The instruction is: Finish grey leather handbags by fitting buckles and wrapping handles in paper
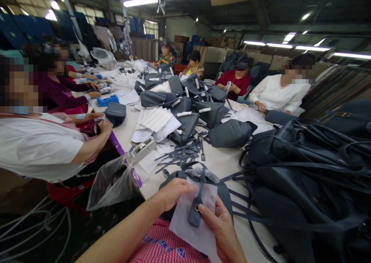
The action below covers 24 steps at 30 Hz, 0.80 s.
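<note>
A thin translucent white sheet [181, 224] is spread just above my lap, behind a dark leather tag [195, 215] with a metal eyelet and a narrow strap. My left hand [175, 193] pinches the upper left edge of that sheet near the strap. With its thumb pressed on the tag beside the eyelet, my right hand [218, 220] grips both tag and sheet; its fingers are partly hidden behind the sheet. Under and beyond them lies a dark bag [227, 199] with a wrapped handle. Several similar tags with straps [185, 153] lie on the table past it.
Dark bags with long straps [278, 178] pile up at right. More bags [185, 118] and white sheets [158, 120] cover the table's middle. A tape dispenser [143, 149] and a plastic bag [113, 184] are at the left edge. Several co-workers, one in a white shirt [43, 147], sit around.
</note>
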Motion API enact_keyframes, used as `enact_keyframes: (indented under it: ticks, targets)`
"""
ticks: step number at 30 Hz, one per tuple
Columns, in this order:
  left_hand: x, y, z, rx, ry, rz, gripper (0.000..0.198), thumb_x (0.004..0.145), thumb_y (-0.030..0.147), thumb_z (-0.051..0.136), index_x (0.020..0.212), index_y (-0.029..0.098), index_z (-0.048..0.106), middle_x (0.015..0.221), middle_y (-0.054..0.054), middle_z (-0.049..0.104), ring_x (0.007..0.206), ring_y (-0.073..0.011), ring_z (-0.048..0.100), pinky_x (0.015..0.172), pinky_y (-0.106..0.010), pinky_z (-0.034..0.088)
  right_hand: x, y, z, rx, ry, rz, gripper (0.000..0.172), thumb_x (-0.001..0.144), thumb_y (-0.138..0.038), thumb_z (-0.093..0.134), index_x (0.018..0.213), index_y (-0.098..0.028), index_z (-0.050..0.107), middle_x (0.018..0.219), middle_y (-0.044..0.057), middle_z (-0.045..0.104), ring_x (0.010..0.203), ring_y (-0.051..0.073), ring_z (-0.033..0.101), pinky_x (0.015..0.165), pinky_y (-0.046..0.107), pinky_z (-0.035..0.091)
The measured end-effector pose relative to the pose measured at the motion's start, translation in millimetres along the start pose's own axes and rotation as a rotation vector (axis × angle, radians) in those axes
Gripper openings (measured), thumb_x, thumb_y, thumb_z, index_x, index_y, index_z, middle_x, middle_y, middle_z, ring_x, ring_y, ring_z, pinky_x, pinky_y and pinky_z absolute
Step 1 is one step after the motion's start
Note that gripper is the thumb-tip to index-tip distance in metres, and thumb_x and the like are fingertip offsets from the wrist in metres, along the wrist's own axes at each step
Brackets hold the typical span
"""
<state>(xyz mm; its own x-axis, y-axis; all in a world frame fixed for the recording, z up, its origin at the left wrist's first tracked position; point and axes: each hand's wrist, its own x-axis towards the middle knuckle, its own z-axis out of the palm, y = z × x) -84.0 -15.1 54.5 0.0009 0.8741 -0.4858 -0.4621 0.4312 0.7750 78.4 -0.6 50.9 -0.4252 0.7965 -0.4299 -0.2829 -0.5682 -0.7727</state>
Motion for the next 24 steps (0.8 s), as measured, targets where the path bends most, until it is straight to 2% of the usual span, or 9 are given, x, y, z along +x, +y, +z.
enact_keyframes:
  ticks: [3, 6, 9, 12, 15, 17, 21, 24]
  targets:
    - [7, -5, 11.9, -0.009, 0.044, 0.033, 0.032, 0.049, 0.032, 0.083, 0.069, 0.012, 0.069, 0.069, -0.004, 0.068, 0.064, -0.0161, 0.059, 0.066, -0.029, 0.047, 1, 2, -6, -0.054, 0.003, -0.041, 0.069, 0.059, -0.031, 0.090, 0.121, -0.023, 0.061, 0.110, 0.007, 0.075, 0.103, 0.031, 0.069, 0.086, 0.041, 0.057]
    - [11, -10, 17.6, -0.005, 0.097, 0.062, 0.023, 0.048, 0.026, 0.080, 0.063, 0.012, 0.067, 0.061, -0.001, 0.064, 0.061, -0.0148, 0.056, 0.064, -0.028, 0.045, 1, 0, -12, -0.090, -0.002, -0.058, 0.070, 0.059, -0.031, 0.090, 0.122, -0.024, 0.061, 0.114, 0.007, 0.074, 0.105, 0.030, 0.068, 0.084, 0.038, 0.057]
    - [12, -11, 17.6, -0.012, 0.123, 0.060, 0.022, 0.047, 0.025, 0.078, 0.060, 0.013, 0.065, 0.055, 0.002, 0.059, 0.056, -0.0130, 0.052, 0.061, -0.027, 0.043, 1, -4, -18, -0.009, 0.018, -0.013, 0.060, 0.063, -0.039, 0.087, 0.116, -0.023, 0.066, 0.103, 0.006, 0.077, 0.092, 0.026, 0.072, 0.078, 0.034, 0.058]
    - [12, -10, 16.6, -0.029, 0.123, 0.040, 0.022, 0.047, 0.025, 0.078, 0.059, 0.014, 0.063, 0.054, 0.003, 0.058, 0.055, -0.0124, 0.051, 0.060, -0.027, 0.043, 3, -4, -22, 0.096, 0.076, 0.063, 0.044, 0.063, -0.044, 0.086, 0.097, -0.018, 0.072, 0.088, 0.005, 0.078, 0.073, 0.020, 0.071, 0.065, 0.029, 0.057]
    - [11, -12, 18.1, -0.030, 0.120, 0.022, 0.022, 0.047, 0.025, 0.079, 0.059, 0.014, 0.064, 0.055, 0.002, 0.060, 0.056, -0.0137, 0.053, 0.060, -0.028, 0.044, 9, 4, -22, 0.063, 0.103, 0.118, 0.046, 0.052, -0.032, 0.092, 0.091, -0.017, 0.072, 0.075, 0.003, 0.076, 0.059, 0.017, 0.066, 0.057, 0.027, 0.053]
    - [11, -14, 20.6, -0.018, 0.128, 0.025, 0.022, 0.048, 0.026, 0.078, 0.060, 0.013, 0.065, 0.055, 0.001, 0.061, 0.056, -0.0144, 0.054, 0.060, -0.028, 0.044, 14, 10, -21, 0.028, 0.119, 0.141, 0.049, 0.050, -0.032, 0.093, 0.092, -0.017, 0.072, 0.070, 0.002, 0.075, 0.055, 0.016, 0.064, 0.055, 0.027, 0.052]
    - [13, -20, 26.2, 0.022, 0.152, 0.073, 0.019, 0.049, 0.026, 0.075, 0.056, 0.014, 0.063, 0.051, 0.003, 0.056, 0.053, -0.0125, 0.050, 0.056, -0.026, 0.040, 21, 16, -19, -0.049, 0.078, 0.043, 0.041, 0.064, -0.049, 0.083, 0.090, -0.020, 0.070, 0.070, 0.000, 0.071, 0.062, 0.017, 0.064, 0.061, 0.027, 0.052]
    - [14, -21, 29.1, 0.049, 0.158, 0.100, 0.018, 0.051, 0.027, 0.073, 0.054, 0.014, 0.061, 0.050, 0.004, 0.053, 0.051, -0.0111, 0.047, 0.053, -0.024, 0.037, 22, 13, -16, -0.269, 0.126, -0.079, 0.045, 0.068, -0.058, 0.075, 0.091, -0.020, 0.070, 0.078, 0.002, 0.072, 0.073, 0.021, 0.066, 0.067, 0.028, 0.052]
